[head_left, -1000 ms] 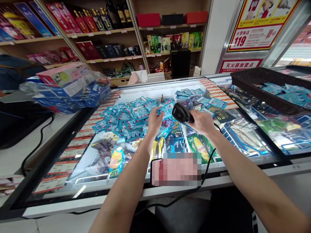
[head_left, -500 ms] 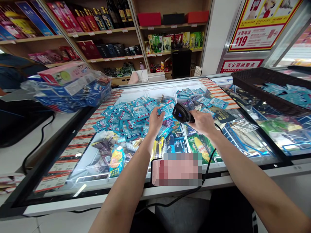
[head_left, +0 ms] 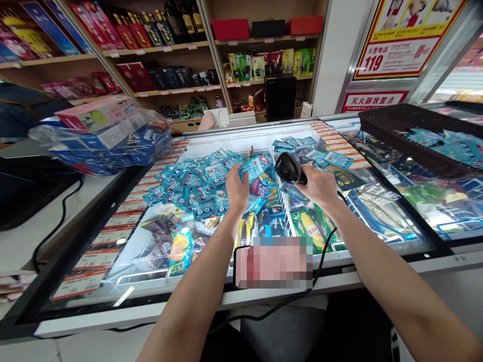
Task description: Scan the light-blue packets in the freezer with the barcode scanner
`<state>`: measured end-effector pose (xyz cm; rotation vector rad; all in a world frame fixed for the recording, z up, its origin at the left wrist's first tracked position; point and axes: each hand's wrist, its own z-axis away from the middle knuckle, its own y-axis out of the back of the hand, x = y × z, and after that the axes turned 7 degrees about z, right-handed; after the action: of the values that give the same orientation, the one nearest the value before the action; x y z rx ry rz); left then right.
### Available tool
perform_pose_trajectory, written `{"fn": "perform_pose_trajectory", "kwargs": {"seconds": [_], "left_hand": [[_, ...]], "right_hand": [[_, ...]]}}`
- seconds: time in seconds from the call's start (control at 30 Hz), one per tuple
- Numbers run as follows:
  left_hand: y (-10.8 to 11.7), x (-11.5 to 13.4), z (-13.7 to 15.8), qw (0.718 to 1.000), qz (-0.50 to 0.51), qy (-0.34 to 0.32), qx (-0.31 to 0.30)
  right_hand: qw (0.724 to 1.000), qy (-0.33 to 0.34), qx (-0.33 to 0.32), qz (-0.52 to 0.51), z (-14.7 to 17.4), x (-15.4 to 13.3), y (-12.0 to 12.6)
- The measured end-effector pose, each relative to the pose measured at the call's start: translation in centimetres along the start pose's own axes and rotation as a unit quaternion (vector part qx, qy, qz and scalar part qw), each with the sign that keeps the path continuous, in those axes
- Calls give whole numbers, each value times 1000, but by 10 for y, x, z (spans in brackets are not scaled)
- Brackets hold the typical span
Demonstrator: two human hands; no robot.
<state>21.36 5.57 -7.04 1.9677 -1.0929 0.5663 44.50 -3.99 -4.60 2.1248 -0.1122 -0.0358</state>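
Note:
In my right hand (head_left: pixel 320 187) is a black handheld barcode scanner (head_left: pixel 288 168), its head pointing left and its cable trailing down past my wrist. My left hand (head_left: pixel 237 190) pinches the near left edge of a small blue packet (head_left: pixel 255 168), whose white barcode label faces up. The scanner's head is just right of this packet, apart from it. To the left of my left hand a heap of similar blue packets (head_left: pixel 188 183) lies on the glass top of a chest freezer (head_left: pixel 138 256). Smaller groups of blue packets (head_left: pixel 337 159) lie beyond and right of the scanner.
A phone (head_left: pixel 241 266) with a blurred screen lies at the freezer's front edge, beside the scanner cable (head_left: pixel 322 251). At right stands a dark basket (head_left: pixel 400 143) with more blue packets. Plastic-wrapped boxes (head_left: pixel 113 133) are stacked at left. Stocked shelves (head_left: pixel 169 48) line the back.
The scanner has risen slightly and shifted right, away from the held packet. My left hand has moved slightly left, and the packet's label shows more fully.

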Motion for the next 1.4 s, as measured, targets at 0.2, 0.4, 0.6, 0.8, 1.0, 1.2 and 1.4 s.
{"fn": "perform_pose_trajectory", "kwargs": {"seconds": [0.2, 0.4, 0.6, 0.8, 1.0, 1.2, 1.4], "left_hand": [[6, 4, 4, 992, -101, -71, 11], [3, 20, 11, 948, -190, -197, -162], [-1, 15, 12, 941, -222, -194, -167], [0, 22, 11, 938, -159, -215, -218], [-6, 39, 17, 851, -63, -327, -405], [-3, 32, 14, 886, -96, -307, -334], [-4, 24, 13, 930, -101, -238, -261]], "right_hand": [[1000, -6, -13, -1, -1, 2, 0], [1000, -15, 0, 1, 0, 2, 0], [999, -40, -11, 3, -2, 5, 2], [996, -94, -9, 9, -6, 11, 5], [994, -109, -4, -7, -8, 15, 8], [994, -107, -16, -6, -8, 14, 9], [995, -95, -17, 9, -7, 14, 8]]}}
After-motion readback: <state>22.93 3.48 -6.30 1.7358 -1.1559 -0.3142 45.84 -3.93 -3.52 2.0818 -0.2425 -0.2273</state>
